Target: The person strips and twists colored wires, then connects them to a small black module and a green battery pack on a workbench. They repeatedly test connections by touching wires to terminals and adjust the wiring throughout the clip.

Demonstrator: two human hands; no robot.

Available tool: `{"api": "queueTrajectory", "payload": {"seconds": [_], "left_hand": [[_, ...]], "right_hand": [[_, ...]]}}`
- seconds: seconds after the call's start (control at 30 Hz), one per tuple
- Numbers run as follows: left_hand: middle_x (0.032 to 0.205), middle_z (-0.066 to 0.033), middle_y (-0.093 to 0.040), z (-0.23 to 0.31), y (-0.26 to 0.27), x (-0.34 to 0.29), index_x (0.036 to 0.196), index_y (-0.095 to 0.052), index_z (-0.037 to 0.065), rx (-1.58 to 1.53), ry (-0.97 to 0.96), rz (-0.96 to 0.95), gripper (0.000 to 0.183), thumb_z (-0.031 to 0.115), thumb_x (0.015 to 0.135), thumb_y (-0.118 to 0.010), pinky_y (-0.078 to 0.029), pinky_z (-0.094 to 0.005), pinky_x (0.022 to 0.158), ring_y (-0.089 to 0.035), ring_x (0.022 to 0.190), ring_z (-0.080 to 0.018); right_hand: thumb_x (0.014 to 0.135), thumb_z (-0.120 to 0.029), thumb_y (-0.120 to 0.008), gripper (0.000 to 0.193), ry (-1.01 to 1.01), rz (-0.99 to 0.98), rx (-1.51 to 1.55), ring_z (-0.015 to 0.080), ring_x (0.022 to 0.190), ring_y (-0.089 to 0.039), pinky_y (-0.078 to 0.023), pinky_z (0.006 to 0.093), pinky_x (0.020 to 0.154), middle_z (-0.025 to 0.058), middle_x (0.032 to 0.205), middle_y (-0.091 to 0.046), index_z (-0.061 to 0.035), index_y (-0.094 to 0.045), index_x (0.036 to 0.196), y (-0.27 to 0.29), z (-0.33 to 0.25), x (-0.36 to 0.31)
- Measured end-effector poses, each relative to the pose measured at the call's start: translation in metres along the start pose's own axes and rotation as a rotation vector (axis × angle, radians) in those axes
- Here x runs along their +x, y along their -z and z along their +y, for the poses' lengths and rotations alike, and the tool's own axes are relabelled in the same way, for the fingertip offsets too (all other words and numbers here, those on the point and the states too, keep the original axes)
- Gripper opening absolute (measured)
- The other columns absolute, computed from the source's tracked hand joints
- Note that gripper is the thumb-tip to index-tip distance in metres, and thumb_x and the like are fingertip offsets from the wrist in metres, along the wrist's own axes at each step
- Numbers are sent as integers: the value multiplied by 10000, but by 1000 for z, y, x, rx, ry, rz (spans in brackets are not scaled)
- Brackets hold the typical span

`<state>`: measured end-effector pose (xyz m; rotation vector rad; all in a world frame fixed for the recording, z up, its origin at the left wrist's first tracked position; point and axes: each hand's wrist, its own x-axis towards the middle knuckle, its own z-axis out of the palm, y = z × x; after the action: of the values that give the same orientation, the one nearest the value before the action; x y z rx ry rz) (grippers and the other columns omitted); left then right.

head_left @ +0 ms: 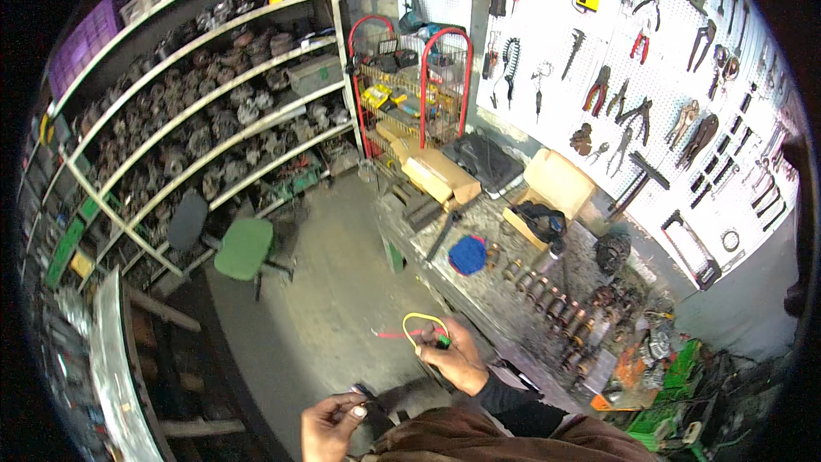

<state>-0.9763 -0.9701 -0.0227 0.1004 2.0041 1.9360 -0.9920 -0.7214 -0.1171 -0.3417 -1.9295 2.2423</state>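
Note:
My right hand [459, 359] is closed around a looped yellow wire [410, 318]. A red wire [392, 335] sticks out to the left of it, and a bit of green [443, 341] shows by the fingers. Lower and to the left, my left hand [332, 424] pinches a small dark piece [363, 393] between thumb and fingers; its kind is too small to make out. Both hands are apart, over the floor beside the workbench [479, 308]. The right forearm has a black sleeve.
On the bench lie a blue cloth [467, 255], a row of copper-coloured cylindrical parts [547, 298] and an open cardboard box [560, 184]. A pegboard of tools [547, 77] rises behind. A green chair [244, 250] stands before shelves packed with metal parts [197, 94]. A red-framed cart [425, 85] stands at the far end.

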Motion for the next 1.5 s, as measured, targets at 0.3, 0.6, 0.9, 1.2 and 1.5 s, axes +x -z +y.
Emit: {"api": "queueTrajectory", "payload": {"seconds": [0.3,0.6,0.9,1.2,1.5], "left_hand": [[1129,-135,-675,-37,103,264,1391,-527,-38,-56,48,-351,508,303,1022,-598,-535,-317,779,-646,938,-198],[935,-126,-670,-20,65,495,1229,-557,-59,-159,302,-680,334,139,977,-648,-560,-338,657,-664,757,-207],[978,-145,-704,15,-1,648,1235,-642,14,192,208,-926,332,189,957,-686,-536,-352,705,-633,774,-179],[1006,-85,-718,31,-131,790,1170,-682,-20,381,-42,-1255,283,183,973,-681,-539,-256,734,-664,819,-125],[809,17,-599,88,-416,923,1194,-622,-19,-9,-322,-1465,387,236,931,-746,-441,-240,569,-535,649,-67]], "right_hand": [[823,-45,-749,289,55,-20,-86,116,895,-585,-479,291,806,29,947,-632,-32,-582,1059,-116,17,156],[820,-151,-769,429,-113,330,-122,174,1002,-570,-454,345,912,73,1038,-624,-26,-593,1191,-120,-4,256],[912,-265,-754,482,-64,498,-14,187,1052,-586,-470,357,958,123,1121,-639,13,-577,1263,-51,-10,398],[1005,-197,-611,259,-103,1069,86,117,817,-619,-512,283,717,69,937,-697,26,-659,1130,-5,-22,447],[957,-154,-628,174,42,1679,313,104,643,-578,-464,306,549,27,796,-646,-12,-678,1044,-29,-20,483]]}}
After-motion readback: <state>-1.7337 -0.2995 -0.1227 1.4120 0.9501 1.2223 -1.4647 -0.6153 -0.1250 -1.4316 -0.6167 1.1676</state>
